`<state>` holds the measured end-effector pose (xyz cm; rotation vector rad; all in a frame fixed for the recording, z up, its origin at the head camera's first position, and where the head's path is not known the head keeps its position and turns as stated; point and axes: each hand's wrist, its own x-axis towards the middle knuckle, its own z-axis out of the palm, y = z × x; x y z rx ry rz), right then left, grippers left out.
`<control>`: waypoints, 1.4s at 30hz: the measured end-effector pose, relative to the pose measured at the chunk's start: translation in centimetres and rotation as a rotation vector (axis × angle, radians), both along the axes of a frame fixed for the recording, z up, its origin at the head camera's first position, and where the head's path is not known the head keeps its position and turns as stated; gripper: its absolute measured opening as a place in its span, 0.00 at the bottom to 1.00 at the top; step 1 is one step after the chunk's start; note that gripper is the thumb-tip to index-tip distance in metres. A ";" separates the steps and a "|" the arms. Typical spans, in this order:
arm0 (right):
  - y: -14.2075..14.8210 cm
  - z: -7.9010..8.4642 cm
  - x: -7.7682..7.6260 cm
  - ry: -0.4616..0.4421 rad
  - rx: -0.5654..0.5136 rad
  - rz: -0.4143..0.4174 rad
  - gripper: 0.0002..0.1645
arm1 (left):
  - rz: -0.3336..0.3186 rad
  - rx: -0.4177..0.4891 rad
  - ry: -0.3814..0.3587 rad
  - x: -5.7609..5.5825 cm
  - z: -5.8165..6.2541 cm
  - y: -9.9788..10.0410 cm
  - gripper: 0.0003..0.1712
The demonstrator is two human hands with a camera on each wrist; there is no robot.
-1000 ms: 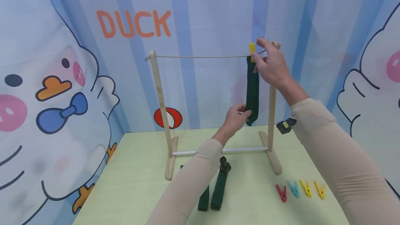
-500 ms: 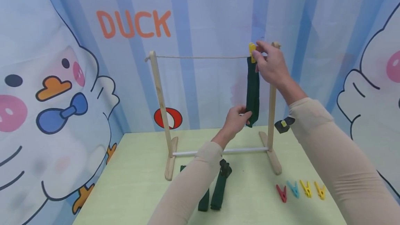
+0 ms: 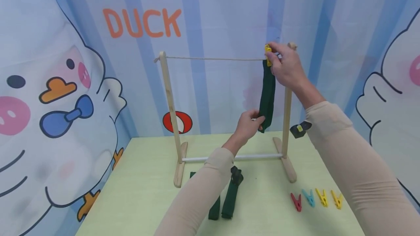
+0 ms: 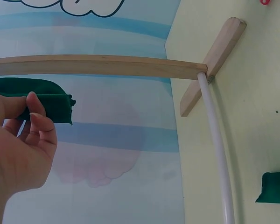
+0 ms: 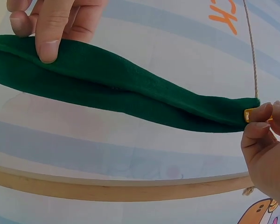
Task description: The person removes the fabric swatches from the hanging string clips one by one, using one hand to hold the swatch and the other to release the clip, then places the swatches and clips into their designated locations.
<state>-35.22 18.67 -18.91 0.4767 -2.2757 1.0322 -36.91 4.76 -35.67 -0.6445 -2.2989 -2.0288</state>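
A long folded strip of dark green cloth hangs from the string line, near its right end. My right hand pinches a yellow clothes peg at the cloth's top, as the right wrist view also shows, the peg right at the cloth's end. Lower down, my left hand pinches the strip close to its bottom end between thumb and fingers. In the left wrist view a short end of the cloth sticks out past the left fingertips.
The wooden stand has a left post, a right post and a white bottom bar. Two more green strips lie in front, partly under my left arm. Red, blue and yellow pegs lie at the right.
My right thumb and fingers have closed on the yellow peg, and the peg and the cloth's top have shifted slightly right. My left hand has stayed at the cloth's lower end.
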 end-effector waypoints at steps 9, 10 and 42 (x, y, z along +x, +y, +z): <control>-0.2 0.5 0.0 -0.013 -0.009 -0.051 0.22 | 0.012 -0.021 -0.001 0.0 0.6 -0.2 0.08; -0.2 0.5 0.0 -0.008 -0.009 -0.056 0.22 | 0.012 -0.023 0.001 0.0 0.6 -0.2 0.08; -0.3 0.7 -0.6 0.229 -0.293 -0.094 0.14 | 0.011 -0.039 -0.014 0.6 -0.8 -1.1 0.06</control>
